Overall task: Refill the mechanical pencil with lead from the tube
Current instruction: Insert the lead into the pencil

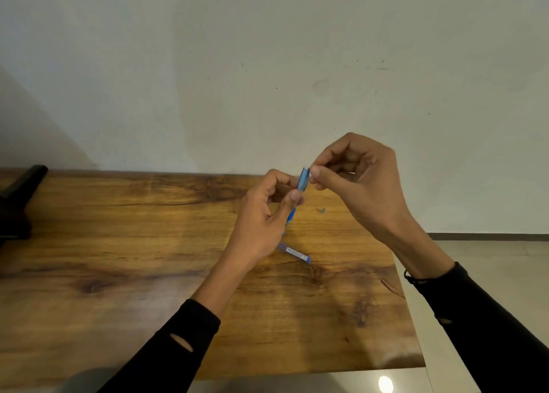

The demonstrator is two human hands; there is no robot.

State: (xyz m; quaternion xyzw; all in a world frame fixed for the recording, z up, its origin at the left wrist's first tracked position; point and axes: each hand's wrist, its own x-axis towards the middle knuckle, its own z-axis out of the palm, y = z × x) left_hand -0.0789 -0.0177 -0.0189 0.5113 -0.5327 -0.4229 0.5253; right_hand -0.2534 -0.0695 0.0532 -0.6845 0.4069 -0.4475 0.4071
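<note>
My left hand [264,214] holds a blue mechanical pencil [302,181] upright and slightly tilted above the table, its top end up. My right hand [356,181] pinches thumb and forefinger right at the pencil's top end; whatever sits between the fingertips is too thin to see. The blue lead tube [294,252] with a white label lies flat on the wooden table [118,244], just below my left hand. A small grey piece [322,210], perhaps the pencil's cap, rests on the table to the right of the pencil.
A black object [20,196] stands at the table's far left edge. A plain wall runs along the back of the table. The table's right edge [407,303] drops to a tiled floor.
</note>
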